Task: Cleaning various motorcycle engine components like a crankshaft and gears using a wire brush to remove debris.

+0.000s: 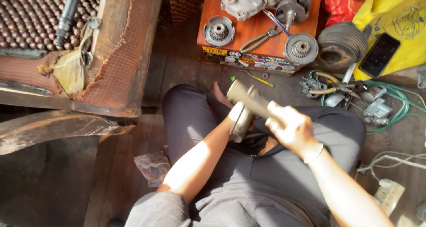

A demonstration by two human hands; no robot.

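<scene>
The person sits cross-legged on the floor in dark trousers, working over their lap. The right hand [293, 128] is closed around the handle of a hammer [246, 98], whose blurred head points up and to the left, just above a round metal part [242, 120]. That part sits at the middle of the lap, between the knees, and the left hand [236, 113] is against its near side; its fingers are hidden, so I cannot tell whether they grip it. Farther off stands a low wooden box [259, 27] carrying two toothed discs, pliers [261, 38] and a grey engine casing [242, 1]. To the right lie a dark phone [379, 54] on yellow cloth, a green hose [399, 109] and scattered small tools.
</scene>
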